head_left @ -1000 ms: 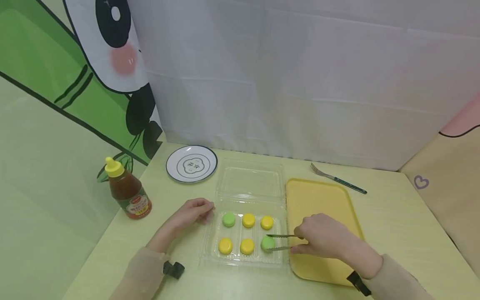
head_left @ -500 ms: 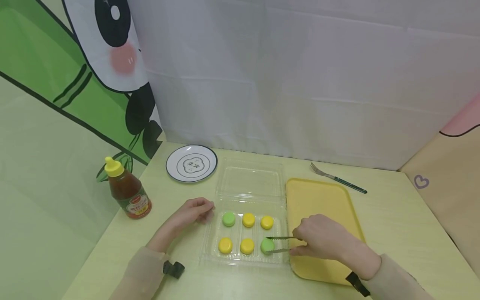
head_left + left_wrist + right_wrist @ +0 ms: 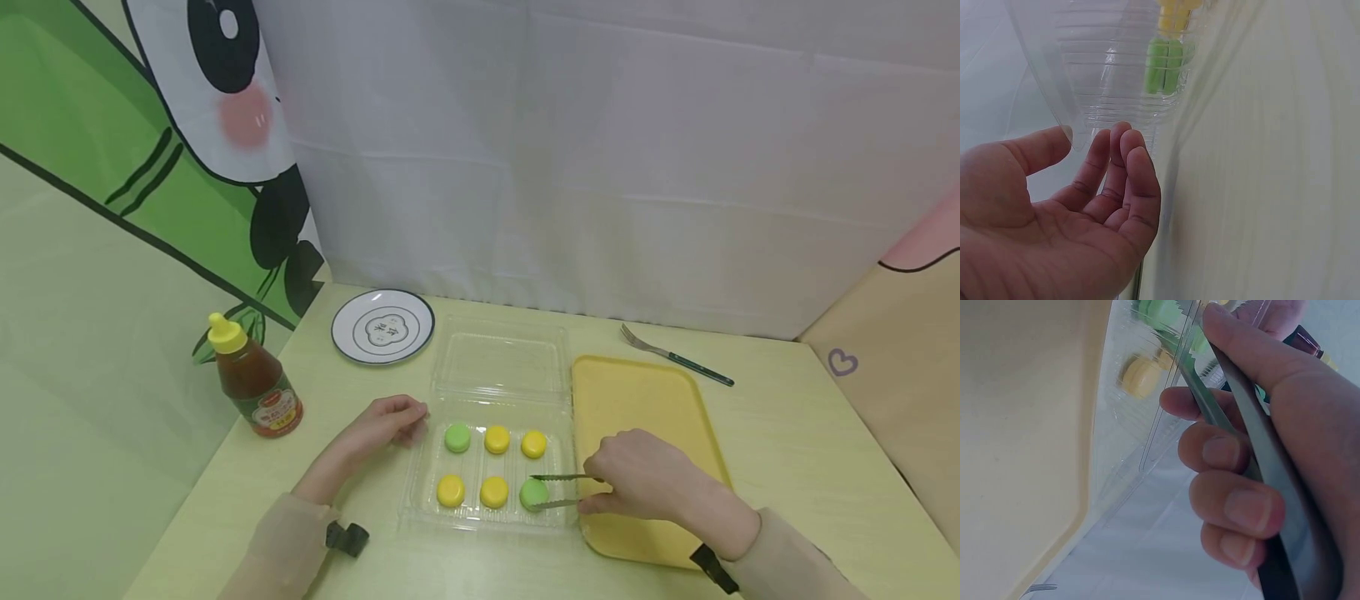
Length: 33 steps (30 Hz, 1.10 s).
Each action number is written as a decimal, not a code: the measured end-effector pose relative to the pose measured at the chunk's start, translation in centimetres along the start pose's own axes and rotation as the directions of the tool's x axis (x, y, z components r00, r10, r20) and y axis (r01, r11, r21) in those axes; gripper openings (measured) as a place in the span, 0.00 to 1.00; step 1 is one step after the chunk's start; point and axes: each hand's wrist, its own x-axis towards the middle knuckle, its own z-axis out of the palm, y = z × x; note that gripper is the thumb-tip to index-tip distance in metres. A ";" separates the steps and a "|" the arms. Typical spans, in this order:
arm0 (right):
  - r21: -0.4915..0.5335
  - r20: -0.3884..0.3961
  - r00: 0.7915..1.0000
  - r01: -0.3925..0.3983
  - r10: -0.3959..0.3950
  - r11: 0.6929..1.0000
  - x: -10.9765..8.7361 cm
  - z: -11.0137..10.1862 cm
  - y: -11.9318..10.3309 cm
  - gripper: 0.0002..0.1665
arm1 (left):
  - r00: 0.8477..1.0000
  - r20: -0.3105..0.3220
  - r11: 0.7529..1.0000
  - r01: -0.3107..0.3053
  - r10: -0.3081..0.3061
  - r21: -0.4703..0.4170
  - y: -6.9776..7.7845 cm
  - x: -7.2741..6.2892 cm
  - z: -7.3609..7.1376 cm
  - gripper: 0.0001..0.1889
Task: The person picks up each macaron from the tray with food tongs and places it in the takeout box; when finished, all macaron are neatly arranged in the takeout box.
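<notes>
My right hand [image 3: 637,473] grips metal tongs [image 3: 1254,431] with serrated tips, its fingers curled around the arms. The tong tips stand either side of a green macaron [image 3: 533,494] in the front right of a clear plastic container [image 3: 487,521]. Another green macaron [image 3: 457,437] and several yellow macarons [image 3: 494,492] sit in the same container. My left hand [image 3: 386,423] is at the container's left edge; in the left wrist view its thumb and fingertips pinch the rim corner.
The container's clear lid [image 3: 501,358] lies folded back. A yellow tray [image 3: 637,392] is on the right, with a fork [image 3: 675,357] behind it. A white plate [image 3: 383,327] and a sauce bottle [image 3: 261,383] stand left.
The right hand and tongs have shifted very slightly left and toward the front, and the front right green macaron has moved a little with them. The left hand stays in place.
</notes>
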 end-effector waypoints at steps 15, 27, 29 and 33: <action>0.015 0.003 1.000 -0.021 0.021 1.000 0.0 -0.1 -0.1 0.29 | 1.000 -0.006 1.000 0.005 -0.005 0.001 0.0 0.1 -0.1 0.15; 0.017 0.004 0.999 -0.037 0.037 0.999 -0.1 -0.3 0.1 0.28 | 1.000 -0.003 1.000 0.007 -0.007 0.003 0.1 0.0 0.0 0.16; 0.019 0.002 0.999 -0.042 0.042 0.999 -0.2 -0.3 0.2 0.28 | 1.000 -0.003 1.000 0.010 -0.010 0.003 0.1 0.0 0.0 0.16; 0.030 0.008 0.998 -0.067 0.067 0.997 -0.2 -0.3 0.3 0.28 | 1.000 -0.003 1.000 0.010 -0.010 0.001 0.1 0.0 0.0 0.16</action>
